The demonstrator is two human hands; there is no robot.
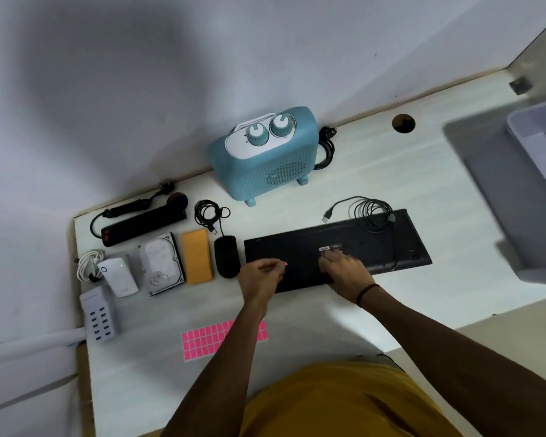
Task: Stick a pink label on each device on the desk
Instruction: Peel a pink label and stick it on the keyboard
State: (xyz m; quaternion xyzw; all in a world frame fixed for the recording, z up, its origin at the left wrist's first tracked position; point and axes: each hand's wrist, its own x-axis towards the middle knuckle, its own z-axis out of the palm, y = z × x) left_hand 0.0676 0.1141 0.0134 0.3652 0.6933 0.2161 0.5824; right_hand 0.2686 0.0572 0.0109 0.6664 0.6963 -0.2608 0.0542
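Note:
A sheet of pink labels [208, 340] lies near the desk's front edge, partly under my left forearm. A black keyboard [382, 244] lies face down across the middle. My left hand [260, 275] hovers at its left end with a small pink label [286, 264] pinched at the fingertips. My right hand [344, 269] rests on the keyboard's back, fingertips beside its small white sticker [324, 248]. To the left lie a black mouse [227, 256], an orange device [197, 257], a hard drive [163, 263], a white plug-in unit [117, 275], a USB charging hub [100, 313] and a black power strip [142, 224]. A blue fan heater [265, 156] stands at the back.
The white desk [407, 171] meets a wall at the back and has a round cable hole [403, 123]. A grey bin [536, 171] stands at the right. The keyboard's coiled cable [371, 212] and the mouse's cable [208, 212] lie on the desk.

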